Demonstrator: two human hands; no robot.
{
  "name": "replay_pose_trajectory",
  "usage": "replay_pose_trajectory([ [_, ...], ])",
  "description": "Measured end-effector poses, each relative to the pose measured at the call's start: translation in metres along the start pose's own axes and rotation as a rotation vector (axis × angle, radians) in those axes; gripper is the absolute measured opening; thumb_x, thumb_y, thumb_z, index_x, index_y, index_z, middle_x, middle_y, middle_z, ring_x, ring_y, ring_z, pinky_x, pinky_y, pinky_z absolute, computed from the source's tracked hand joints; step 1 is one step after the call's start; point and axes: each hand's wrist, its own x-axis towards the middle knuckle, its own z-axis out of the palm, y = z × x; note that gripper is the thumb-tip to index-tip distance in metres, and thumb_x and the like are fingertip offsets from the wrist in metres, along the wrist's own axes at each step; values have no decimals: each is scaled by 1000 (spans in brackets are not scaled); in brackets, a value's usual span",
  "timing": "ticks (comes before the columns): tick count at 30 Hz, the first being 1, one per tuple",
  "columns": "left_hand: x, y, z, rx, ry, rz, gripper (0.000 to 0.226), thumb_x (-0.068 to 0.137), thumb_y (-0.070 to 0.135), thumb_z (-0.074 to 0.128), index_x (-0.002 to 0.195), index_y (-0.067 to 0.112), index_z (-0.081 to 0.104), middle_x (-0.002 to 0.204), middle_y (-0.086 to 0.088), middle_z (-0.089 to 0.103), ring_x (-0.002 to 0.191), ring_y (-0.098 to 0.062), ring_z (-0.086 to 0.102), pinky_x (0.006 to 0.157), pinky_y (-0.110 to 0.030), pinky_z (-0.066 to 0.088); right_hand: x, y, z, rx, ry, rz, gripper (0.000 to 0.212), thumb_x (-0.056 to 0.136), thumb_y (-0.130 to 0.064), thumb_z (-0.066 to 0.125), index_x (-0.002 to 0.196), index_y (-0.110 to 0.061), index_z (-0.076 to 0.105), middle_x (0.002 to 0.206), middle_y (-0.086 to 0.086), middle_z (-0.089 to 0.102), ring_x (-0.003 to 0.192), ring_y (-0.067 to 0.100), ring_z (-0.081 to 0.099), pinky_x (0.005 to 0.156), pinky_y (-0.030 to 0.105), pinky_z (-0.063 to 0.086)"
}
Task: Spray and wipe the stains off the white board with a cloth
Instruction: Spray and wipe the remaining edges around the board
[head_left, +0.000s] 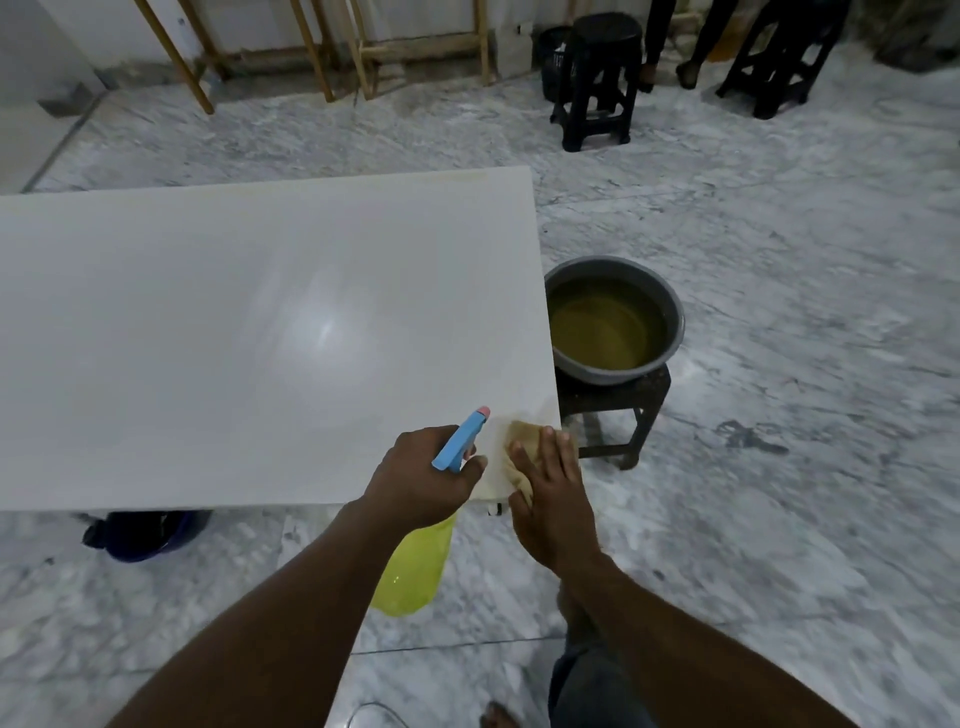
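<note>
Cloth (514, 457) being pressed onto stained near-right corner of white board (208, 338) under flat right hand (550, 499); spray bottle (415, 566) being gripped in left hand (421, 478); remainder judged clean

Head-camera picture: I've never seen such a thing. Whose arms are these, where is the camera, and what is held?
No machine here: a person wears one camera on the head, looking down at their own bare arms. The left hand grips a yellow-green plastic spray bottle with a blue trigger head. The right hand presses a tan cloth flat onto the near right corner of the large white board. Beside it, a grey round basin of yellowish water sits on a small dark stool.
</note>
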Motion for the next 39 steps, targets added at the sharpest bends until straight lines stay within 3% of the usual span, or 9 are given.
replay_pose_trajectory([
  [3,-16,6,5,28,-16,12,16,86,41,68,84,26,63,78,4,68,72,-18,65,69,-33,54,-37,-10,-11,162,-40,30,58,96,-45,35,145,-18,47,161,12,27,152,30,8,118,46,29],
  [5,-21,13,5,26,-36,17,16,86,42,68,85,27,63,78,5,68,72,-16,65,66,-31,53,-46,-17,-37,359,-76,140,52,99,-42,35,140,-15,51,148,11,47,142,27,36,106,32,37],
  [9,-19,28,-2,14,-37,52,16,86,42,67,82,29,59,75,6,66,70,-14,63,62,-26,45,-16,-31,-108,898,-102,851,33,90,-51,54,96,-20,61,92,2,65,84,22,62,72,31,50],
  [12,-9,40,-9,-18,-36,61,21,84,44,66,84,23,64,79,2,70,72,-19,66,68,-35,55,17,-13,-149,1572,-90,1000,43,91,-48,53,115,-15,68,116,13,70,109,34,64,98,45,51],
  [15,8,52,-14,-1,-79,74,22,83,46,64,77,26,61,72,3,67,67,-19,65,66,-39,55,46,-1,-177,1762,-92,921,54,89,-47,54,131,-14,63,129,13,66,119,37,62,107,53,43],
  [22,97,82,-28,168,-74,20,31,82,55,59,69,28,50,69,8,58,62,-16,58,59,-27,44,154,2,-200,1727,-216,805,48,93,-44,49,115,-9,72,112,16,73,94,33,72,85,44,56],
  [28,211,95,-49,71,-31,10,27,88,51,63,100,27,66,89,6,71,78,-17,67,75,-36,59,326,45,-212,1421,-109,939,45,89,-47,58,116,-13,67,111,13,71,99,30,67,78,39,58],
  [34,321,99,-63,103,48,-12,35,87,53,53,97,22,63,87,3,69,78,-18,65,75,-41,57,518,48,-200,1066,23,743,41,93,-34,52,128,-12,54,111,12,60,100,31,59,93,39,50],
  [39,374,86,-60,52,80,-29,30,83,56,52,85,27,58,88,4,72,75,-17,66,71,-43,57,609,61,-121,838,-7,585,46,89,-45,48,116,-10,63,102,11,65,97,33,64,75,37,49],
])
